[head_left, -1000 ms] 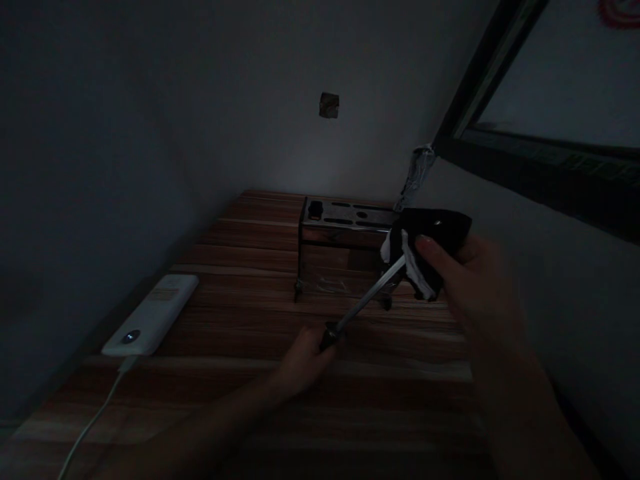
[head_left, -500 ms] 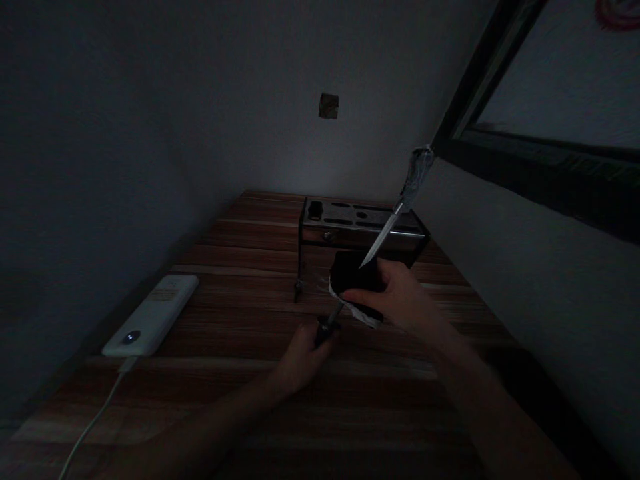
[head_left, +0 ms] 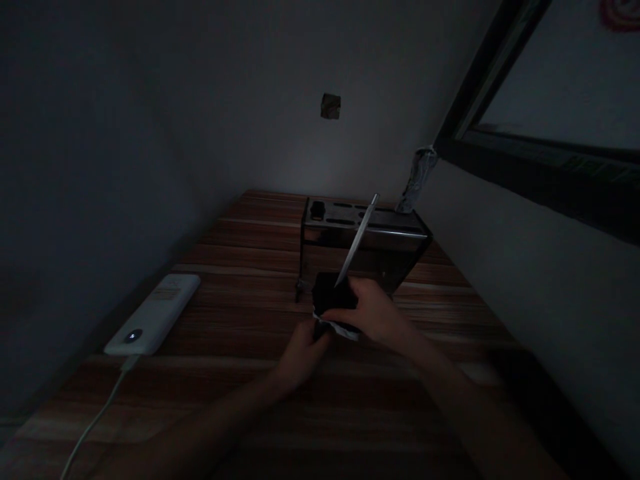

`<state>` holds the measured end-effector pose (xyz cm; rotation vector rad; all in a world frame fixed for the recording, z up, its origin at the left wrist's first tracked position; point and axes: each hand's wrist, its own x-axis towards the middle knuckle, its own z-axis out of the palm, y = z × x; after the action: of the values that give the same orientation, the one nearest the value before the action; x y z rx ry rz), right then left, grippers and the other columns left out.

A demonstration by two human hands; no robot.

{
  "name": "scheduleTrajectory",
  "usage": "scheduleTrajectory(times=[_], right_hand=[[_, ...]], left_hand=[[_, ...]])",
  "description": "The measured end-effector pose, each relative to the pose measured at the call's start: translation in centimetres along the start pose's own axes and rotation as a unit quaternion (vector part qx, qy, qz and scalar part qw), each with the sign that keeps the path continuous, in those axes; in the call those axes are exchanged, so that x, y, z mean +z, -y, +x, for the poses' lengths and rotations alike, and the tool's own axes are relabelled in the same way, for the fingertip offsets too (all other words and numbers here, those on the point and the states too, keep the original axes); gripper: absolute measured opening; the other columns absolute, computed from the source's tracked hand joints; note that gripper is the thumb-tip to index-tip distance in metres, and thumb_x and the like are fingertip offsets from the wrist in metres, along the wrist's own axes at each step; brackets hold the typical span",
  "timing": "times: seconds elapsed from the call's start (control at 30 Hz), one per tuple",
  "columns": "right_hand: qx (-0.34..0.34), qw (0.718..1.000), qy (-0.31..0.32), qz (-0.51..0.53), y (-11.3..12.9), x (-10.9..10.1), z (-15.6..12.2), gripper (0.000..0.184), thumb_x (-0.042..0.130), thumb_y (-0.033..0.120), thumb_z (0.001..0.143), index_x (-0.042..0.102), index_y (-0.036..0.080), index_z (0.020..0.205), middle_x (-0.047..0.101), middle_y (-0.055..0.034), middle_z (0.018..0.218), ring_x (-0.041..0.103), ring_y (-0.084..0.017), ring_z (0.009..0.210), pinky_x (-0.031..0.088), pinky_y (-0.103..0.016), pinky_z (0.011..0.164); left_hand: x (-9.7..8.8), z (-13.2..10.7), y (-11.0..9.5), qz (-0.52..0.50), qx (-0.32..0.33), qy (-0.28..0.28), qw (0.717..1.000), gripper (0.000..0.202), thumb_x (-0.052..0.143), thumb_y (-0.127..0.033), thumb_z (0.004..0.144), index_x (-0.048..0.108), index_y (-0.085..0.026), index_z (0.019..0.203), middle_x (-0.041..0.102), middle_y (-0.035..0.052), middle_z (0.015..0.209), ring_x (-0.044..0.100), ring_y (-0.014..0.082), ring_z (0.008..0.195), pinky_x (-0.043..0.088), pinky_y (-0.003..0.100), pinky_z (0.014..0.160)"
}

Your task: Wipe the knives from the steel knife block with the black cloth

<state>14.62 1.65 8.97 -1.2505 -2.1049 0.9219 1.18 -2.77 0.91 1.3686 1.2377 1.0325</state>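
Observation:
My left hand is closed around the dark handle of a sharpening steel, a thin metal rod slanting up and away to the right. My right hand pinches a black cloth or sponge with a whitish lower edge against the rod, just above the handle. The pad hides the lower part of the rod. Behind it stands a metal-topped knife rack with slots. The dim light blurs the fine detail of the pad.
A white power bank with a cable lies on the wooden table to the left. A plastic-wrapped handle stands at the rack's right end. A dark frame juts in at the right, and walls enclose the table.
My right hand and the pad have moved down and left, closer to my left hand. The rod's tip has shifted left, apart from the wrapped handle.

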Motion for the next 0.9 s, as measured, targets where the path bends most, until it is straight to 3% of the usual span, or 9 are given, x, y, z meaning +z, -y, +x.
scheduleTrajectory(times=[0.3,0.5,0.73,0.9], right_hand=[[0.010,0.999,-0.023,-0.027,1.2,-1.0,-0.2,0.019,0.071,0.026,0.063,0.062,0.012,0.073,0.064,-0.0025,0.068,0.058,-0.016,0.062,0.039,-0.023,0.050],[-0.001,0.998,-0.055,0.017,1.7,-2.6,-0.3,0.023,0.070,0.024,0.065,0.064,0.013,0.084,0.067,-0.0040,0.078,0.061,-0.018,0.070,0.047,-0.027,0.059],[-0.029,0.988,-0.137,0.062,2.2,-5.3,-1.0,0.026,0.068,0.030,0.067,0.065,0.014,0.087,0.069,-0.0051,0.082,0.063,-0.020,0.073,0.050,-0.030,0.063],[-0.006,0.969,-0.210,0.127,2.8,-6.8,-1.8,0.028,0.070,0.034,0.065,0.065,0.015,0.084,0.069,-0.0045,0.074,0.063,-0.017,0.060,0.051,-0.026,0.051]], left_hand=[[-0.1,0.0,-0.3,0.013,0.006,0.016,1.000,0.017,0.045,-0.025,0.072,0.056,-0.013,0.069,0.053,-0.0008,0.064,0.046,0.0123,0.061,0.038,0.021,0.056],[-0.1,-0.2,-0.6,0.043,0.021,0.026,0.999,0.021,0.046,-0.031,0.076,0.056,-0.013,0.074,0.052,-0.0007,0.065,0.046,0.0126,0.061,0.037,0.022,0.057],[0.0,-0.3,-0.1,0.102,0.026,0.045,0.993,0.021,0.047,-0.029,0.078,0.059,-0.013,0.072,0.052,-0.0021,0.062,0.047,0.0113,0.059,0.036,0.020,0.054],[0.0,-0.4,-0.1,0.124,0.037,0.054,0.990,0.020,0.048,-0.028,0.078,0.061,-0.013,0.075,0.055,-0.0007,0.064,0.049,0.0132,0.062,0.036,0.021,0.056]])
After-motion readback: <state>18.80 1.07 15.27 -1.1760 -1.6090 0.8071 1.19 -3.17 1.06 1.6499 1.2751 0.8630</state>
